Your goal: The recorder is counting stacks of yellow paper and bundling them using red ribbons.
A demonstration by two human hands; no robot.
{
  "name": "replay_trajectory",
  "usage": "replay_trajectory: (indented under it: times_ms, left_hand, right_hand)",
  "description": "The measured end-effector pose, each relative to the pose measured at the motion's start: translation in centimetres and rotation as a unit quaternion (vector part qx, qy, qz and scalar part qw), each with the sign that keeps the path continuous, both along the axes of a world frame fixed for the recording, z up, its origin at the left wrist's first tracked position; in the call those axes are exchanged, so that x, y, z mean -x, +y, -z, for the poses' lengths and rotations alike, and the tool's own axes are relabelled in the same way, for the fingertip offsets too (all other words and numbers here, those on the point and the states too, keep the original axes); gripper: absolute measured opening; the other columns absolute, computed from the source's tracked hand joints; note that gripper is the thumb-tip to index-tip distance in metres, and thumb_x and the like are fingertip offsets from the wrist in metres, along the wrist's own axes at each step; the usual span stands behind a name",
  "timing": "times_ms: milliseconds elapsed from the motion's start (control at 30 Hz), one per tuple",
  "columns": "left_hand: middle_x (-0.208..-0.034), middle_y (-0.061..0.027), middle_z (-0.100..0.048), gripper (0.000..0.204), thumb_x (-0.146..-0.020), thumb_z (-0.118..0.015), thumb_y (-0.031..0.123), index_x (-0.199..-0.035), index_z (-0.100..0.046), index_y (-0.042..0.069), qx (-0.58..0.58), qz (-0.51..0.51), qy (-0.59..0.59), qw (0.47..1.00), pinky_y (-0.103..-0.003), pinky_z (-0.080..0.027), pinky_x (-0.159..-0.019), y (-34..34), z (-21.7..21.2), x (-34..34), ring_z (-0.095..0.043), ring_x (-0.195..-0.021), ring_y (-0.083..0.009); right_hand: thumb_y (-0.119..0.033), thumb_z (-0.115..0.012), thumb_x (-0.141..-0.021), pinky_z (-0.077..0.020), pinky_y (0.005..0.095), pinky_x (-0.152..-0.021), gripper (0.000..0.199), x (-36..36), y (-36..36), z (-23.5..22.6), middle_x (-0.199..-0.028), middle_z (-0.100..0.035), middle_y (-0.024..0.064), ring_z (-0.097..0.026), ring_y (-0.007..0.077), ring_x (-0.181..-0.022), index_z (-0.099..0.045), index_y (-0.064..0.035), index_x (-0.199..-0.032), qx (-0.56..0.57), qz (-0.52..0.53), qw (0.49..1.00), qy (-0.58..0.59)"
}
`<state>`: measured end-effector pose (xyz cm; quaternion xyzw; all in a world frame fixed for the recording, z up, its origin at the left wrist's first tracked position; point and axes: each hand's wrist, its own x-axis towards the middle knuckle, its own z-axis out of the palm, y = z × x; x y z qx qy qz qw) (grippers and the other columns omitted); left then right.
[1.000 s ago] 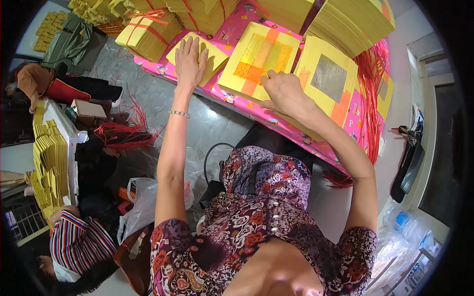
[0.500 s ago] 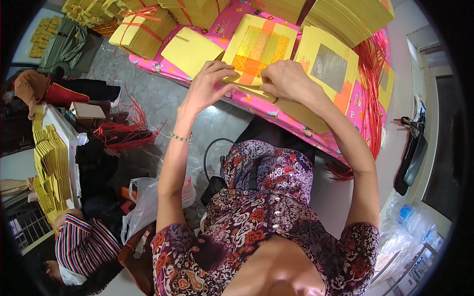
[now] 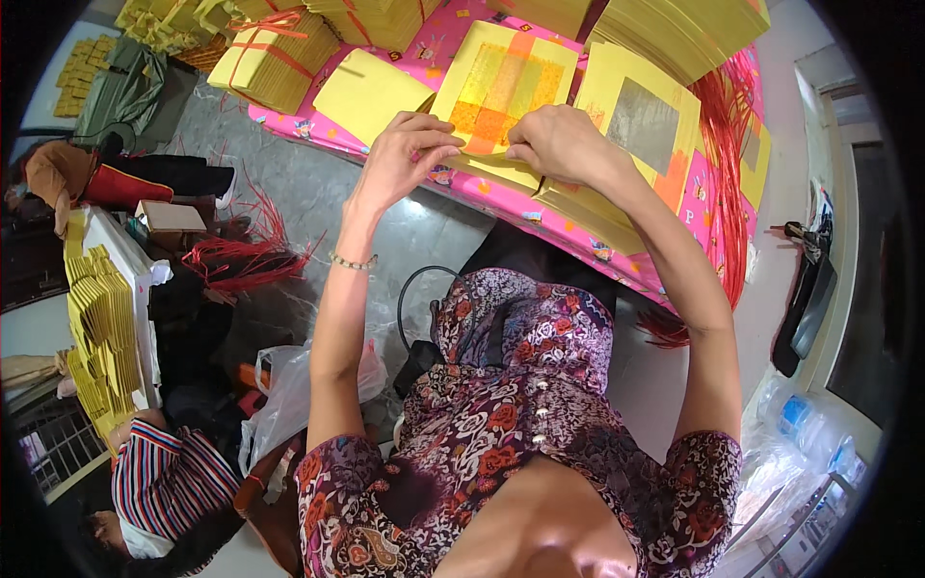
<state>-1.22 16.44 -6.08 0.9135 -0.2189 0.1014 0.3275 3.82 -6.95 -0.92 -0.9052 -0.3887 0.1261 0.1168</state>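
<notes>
On the table in front of me lies a yellow paper sheet (image 3: 511,82) with a bright gold patch and an orange stripe down its middle. Its near edge is lifted a little and bowed. My left hand (image 3: 407,159) pinches that edge near its left corner, thumb and fingers closed together. Farther right along the edge, my right hand (image 3: 562,144) is curled, with its thumb and forefinger closed on the paper. More yellow paper shows beneath the sheet. To its right is a stack of yellow sheets (image 3: 593,96) with a silver square (image 3: 643,122) on top.
A folded yellow paper pile (image 3: 371,96) and a bundle tied with red string (image 3: 270,67) stand left on the pink patterned tablecloth (image 3: 617,252). Red strings (image 3: 723,183) hang at the right. At lower left, a person in a striped top (image 3: 173,477) is beside yellow stacks (image 3: 101,332).
My left thumb and fingers have come together at the sheet's near edge. My right hand has shifted slightly, and that edge now bows up a little between the hands.
</notes>
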Motion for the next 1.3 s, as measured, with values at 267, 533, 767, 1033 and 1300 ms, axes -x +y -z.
replay_trajectory:
  times_ms: [267,533,767,1033,1300]
  left_hand:
    - [-0.097,-0.0075,-0.066,0.016,-0.081,-0.066,0.021,-0.092,-0.073,0.012,0.015,-0.009,0.026,1.0,-0.036,-0.047,-0.084,0.0,0.1,0.1,-0.057,-0.098,-0.0253]
    - [-0.093,-0.0088,-0.063,0.039,-0.072,-0.073,0.036,-0.1,-0.067,0.009,-0.113,0.016,-0.063,0.991,-0.037,-0.047,-0.078,-1.5,-2.2,-0.3,-0.056,-0.088,-0.0264]
    - [-0.098,-0.0069,-0.06,0.033,-0.075,-0.064,0.01,-0.108,-0.061,0.011,-0.157,0.025,-0.081,0.984,-0.036,-0.047,-0.074,-3.0,-1.7,-2.3,-0.056,-0.086,-0.0273]
    - [-0.078,-0.0153,-0.059,0.027,-0.081,-0.056,0.002,-0.107,-0.061,0.007,0.128,-0.099,-0.058,0.985,-0.036,-0.048,-0.068,-3.1,-2.9,-2.9,-0.055,-0.071,-0.031]
    - [-0.101,-0.0048,-0.065,0.023,-0.094,-0.051,0.01,-0.111,-0.059,-0.003,0.423,0.034,0.144,0.894,-0.026,-0.047,-0.082,-5.8,-6.7,-0.2,-0.058,-0.092,-0.0097]
  right_hand:
    - [-0.026,-0.057,-0.085,-0.047,0.0456,-0.067,0.025,0.0,0.0,-0.1,-0.069,-0.062,0.0176,-0.061,0.0351,-0.073,-0.065,-0.0031,-0.079,0.001,-0.002,1.0,-0.001]
    - [-0.025,-0.057,-0.085,-0.0468,0.0455,-0.066,0.025,-0.2,-0.5,-0.5,-0.068,-0.06,0.018,-0.06,0.0363,-0.07,-0.063,-0.002,-0.078,-0.031,-0.013,0.999,-0.029]
    - [-0.031,-0.06,-0.084,-0.0472,0.0444,-0.071,0.028,-0.2,-1.4,-2.1,-0.08,-0.061,0.016,-0.06,0.0341,-0.079,-0.063,-0.0034,-0.087,-0.09,0.005,0.995,-0.048]
    - [-0.033,-0.068,-0.081,-0.0464,0.0377,-0.087,0.049,0.6,-2.9,-2.2,-0.117,-0.052,0.0157,-0.053,0.0292,-0.109,-0.051,-0.0026,-0.116,-0.413,0.193,0.885,-0.09]
    - [-0.039,-0.078,-0.071,-0.0355,0.0419,-0.103,0.109,-0.5,-3.3,-0.4,-0.14,-0.029,0.0243,-0.035,0.0321,-0.129,-0.009,0.008,-0.14,-0.574,0.205,0.762,0.221]
